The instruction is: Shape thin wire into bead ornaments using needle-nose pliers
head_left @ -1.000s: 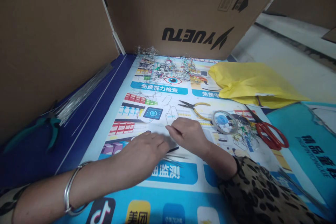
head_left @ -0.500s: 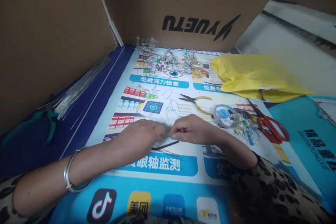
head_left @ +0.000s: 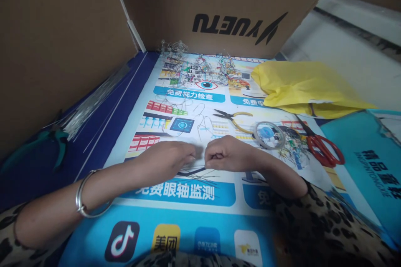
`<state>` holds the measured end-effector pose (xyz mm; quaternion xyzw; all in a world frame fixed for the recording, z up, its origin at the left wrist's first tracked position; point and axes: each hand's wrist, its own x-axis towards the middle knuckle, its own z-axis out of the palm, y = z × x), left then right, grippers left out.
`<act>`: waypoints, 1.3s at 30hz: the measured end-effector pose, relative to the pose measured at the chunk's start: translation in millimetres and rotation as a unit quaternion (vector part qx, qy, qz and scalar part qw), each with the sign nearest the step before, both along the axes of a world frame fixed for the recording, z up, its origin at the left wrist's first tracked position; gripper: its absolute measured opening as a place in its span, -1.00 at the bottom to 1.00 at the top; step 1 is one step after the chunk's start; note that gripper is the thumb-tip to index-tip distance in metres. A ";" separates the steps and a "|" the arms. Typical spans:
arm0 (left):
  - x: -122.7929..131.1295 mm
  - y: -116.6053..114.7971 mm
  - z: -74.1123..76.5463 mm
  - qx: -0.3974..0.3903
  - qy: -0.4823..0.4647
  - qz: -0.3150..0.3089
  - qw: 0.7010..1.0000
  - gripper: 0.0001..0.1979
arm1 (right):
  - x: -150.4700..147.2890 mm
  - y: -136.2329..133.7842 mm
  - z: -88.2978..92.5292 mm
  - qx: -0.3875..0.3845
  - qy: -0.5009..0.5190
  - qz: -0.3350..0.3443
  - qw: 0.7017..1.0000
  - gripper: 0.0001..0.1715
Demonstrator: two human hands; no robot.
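Over the middle of a printed poster (head_left: 188,210), both fists face each other with a small gap between them. My left hand (head_left: 171,156), with a silver bangle on its wrist, is closed, fingers pinched together. My right hand (head_left: 230,152) is curled closed too. Whatever the fingertips hold is too small or hidden to make out. Several thin dark wires (head_left: 200,181) lie just below the hands. Beyond them are a few bent wire pieces (head_left: 204,124) and yellow-handled pliers (head_left: 234,119) with jaws apart. A round clear spool (head_left: 266,132) lies beyond my right hand.
Red-handled scissors (head_left: 324,150) lie right, beside tangled wire pieces (head_left: 294,152). Behind is a yellow bag (head_left: 307,83). More wire tangles (head_left: 225,69) lie at the back. Left are straight wires (head_left: 86,112) and teal-handled pliers (head_left: 61,146). Cardboard (head_left: 163,4) walls the back and left.
The fingertips of both hands have drawn slightly further apart, and my right fingers have curled in more. The camera view has shifted slightly.
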<state>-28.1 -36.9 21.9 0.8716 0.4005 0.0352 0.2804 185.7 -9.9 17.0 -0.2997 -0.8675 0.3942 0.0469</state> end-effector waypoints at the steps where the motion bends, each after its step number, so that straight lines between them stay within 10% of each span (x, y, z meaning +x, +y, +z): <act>1: -0.3 1.1 1.3 -0.006 0.002 0.003 1.000 -0.74 | 0.2 0.4 -0.5 -0.008 0.002 -0.002 1.000 -0.88; 10: -3.1 2.1 0.5 0.062 -0.019 -0.065 0.996 -0.77 | 0.5 3.2 1.1 -0.030 -0.002 -0.009 1.000 -0.90; 20: 1.2 -7.4 -5.1 0.275 0.082 -0.063 0.956 -0.95 | -16.0 -24.9 6.6 0.278 -0.176 -0.069 0.942 -0.81; 39: 3.4 -4.5 -9.0 0.290 0.075 -0.034 0.954 -0.92 | -35.9 -42.2 -8.9 0.513 -0.152 -0.082 0.841 -0.86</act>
